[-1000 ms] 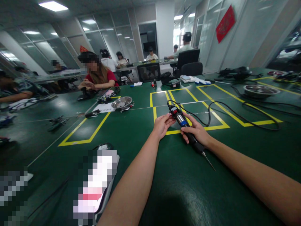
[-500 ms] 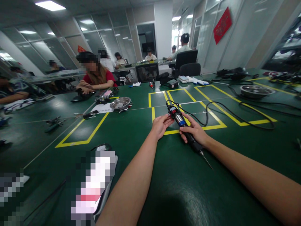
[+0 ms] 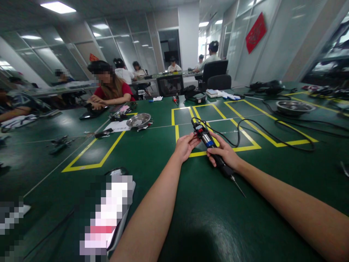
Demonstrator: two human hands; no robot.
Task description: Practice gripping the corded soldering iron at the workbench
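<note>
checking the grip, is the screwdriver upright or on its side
On its side: the screwdriver slants across the view in the right hand, its bit at the near end.

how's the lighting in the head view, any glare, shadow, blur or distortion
In the head view, the ceiling light is near white; in the head view, the green table shows pale glare and a dark shadow at bottom centre; in the head view, the handheld tool looks fairly clear, the far background softer; in the head view, the right-hand wall leans, suggesting wide-angle distortion.
</note>
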